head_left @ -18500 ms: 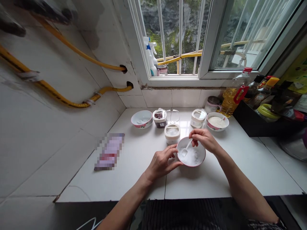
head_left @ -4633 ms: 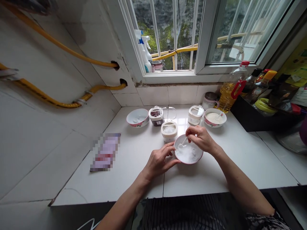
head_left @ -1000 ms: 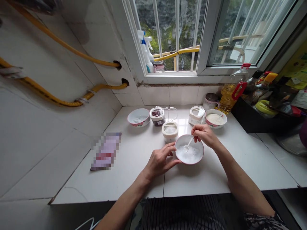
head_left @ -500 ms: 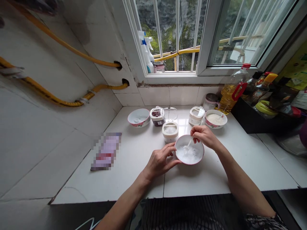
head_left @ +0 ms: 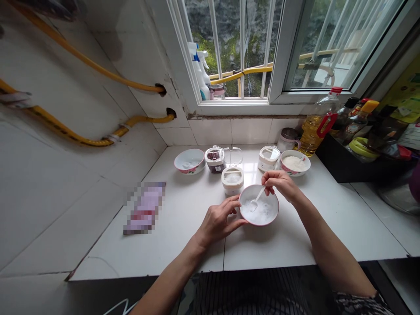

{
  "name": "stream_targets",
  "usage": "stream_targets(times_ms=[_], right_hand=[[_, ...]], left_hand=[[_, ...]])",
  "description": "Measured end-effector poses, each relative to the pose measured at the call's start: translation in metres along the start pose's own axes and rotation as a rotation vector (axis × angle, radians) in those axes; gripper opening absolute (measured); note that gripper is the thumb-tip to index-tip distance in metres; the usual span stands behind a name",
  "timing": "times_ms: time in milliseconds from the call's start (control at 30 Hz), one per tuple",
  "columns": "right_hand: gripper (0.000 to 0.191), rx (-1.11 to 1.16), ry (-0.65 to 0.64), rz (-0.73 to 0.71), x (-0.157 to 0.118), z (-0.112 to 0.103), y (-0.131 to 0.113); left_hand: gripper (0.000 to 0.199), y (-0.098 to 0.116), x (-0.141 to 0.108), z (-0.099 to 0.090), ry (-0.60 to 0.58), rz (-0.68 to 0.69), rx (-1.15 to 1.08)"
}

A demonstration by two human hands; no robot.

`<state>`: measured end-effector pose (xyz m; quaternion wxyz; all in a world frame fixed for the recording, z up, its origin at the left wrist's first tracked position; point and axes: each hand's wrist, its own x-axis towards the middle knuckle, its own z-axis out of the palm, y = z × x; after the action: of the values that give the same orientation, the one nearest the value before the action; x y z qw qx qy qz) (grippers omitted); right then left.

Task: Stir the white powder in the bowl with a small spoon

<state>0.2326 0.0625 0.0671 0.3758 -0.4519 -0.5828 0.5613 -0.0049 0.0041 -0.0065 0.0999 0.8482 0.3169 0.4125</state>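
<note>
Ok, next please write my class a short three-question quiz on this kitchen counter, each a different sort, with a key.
1. True or false: the left hand touches the nearest bowl.
2. What does the right hand hold?
a) a fork
b) a white spoon
c) a jar lid
3. Fill in the blank: the big bottle of yellow liquid has a ____ handle.

Key: 1 true; 2 b; 3 red.

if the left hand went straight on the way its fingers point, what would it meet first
The bowl: the left hand already touches its near side, so seemingly nothing lies between, though exact contact depth is unclear.
</note>
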Motion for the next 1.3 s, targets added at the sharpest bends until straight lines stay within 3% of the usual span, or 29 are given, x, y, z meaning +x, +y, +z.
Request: stream_targets(times_ms=[267, 467, 600, 700, 833, 933, 1033, 1133, 1233, 1300], right_hand=[[0.007, 0.109, 0.065, 0.059, 0.005, -0.004, 0.002], [0.008, 0.212, 0.202, -0.060, 0.012, -0.001, 0.008], [0.009, 0.136, 0.356, -0.301, 0.011, 0.015, 0.011], [0.005, -0.155, 0.437, -0.557, 0.005, 0.028, 0.012], [0.015, -0.711, 0.373, -0.952, 0.000, 0.035, 0.013], [0.021, -0.842, 0.329, -1.094, -0.001, 0.035, 0.012], [0.017, -0.755, 0.387, -1.026, -0.003, 0.033, 0.011], [0.008, -0.494, 0.438, -0.768, -0.004, 0.028, 0.011], [0.008, -0.216, 0.411, -0.539, -0.005, 0.019, 0.010], [0.008, -0.223, 0.349, -0.472, -0.005, 0.013, 0.009]], left_hand=[[0.035, -0.001, 0.000, 0.001, 0.006, 0.017, 0.000], [0.035, -0.003, -0.001, 0.002, 0.007, 0.020, -0.003], [0.036, -0.003, -0.001, 0.002, -0.003, 0.010, 0.001], [0.036, -0.002, -0.001, 0.002, 0.011, 0.019, -0.003], [0.036, 0.000, 0.000, 0.001, 0.023, 0.022, -0.007], [0.036, 0.000, 0.001, 0.001, 0.020, 0.018, -0.008], [0.036, 0.000, 0.001, 0.001, 0.019, 0.021, -0.014], [0.035, 0.000, 0.001, 0.000, 0.020, 0.027, -0.003], [0.034, 0.000, 0.001, 0.000, 0.012, 0.027, 0.004], [0.034, 0.000, 0.001, 0.000, 0.006, 0.030, -0.002]])
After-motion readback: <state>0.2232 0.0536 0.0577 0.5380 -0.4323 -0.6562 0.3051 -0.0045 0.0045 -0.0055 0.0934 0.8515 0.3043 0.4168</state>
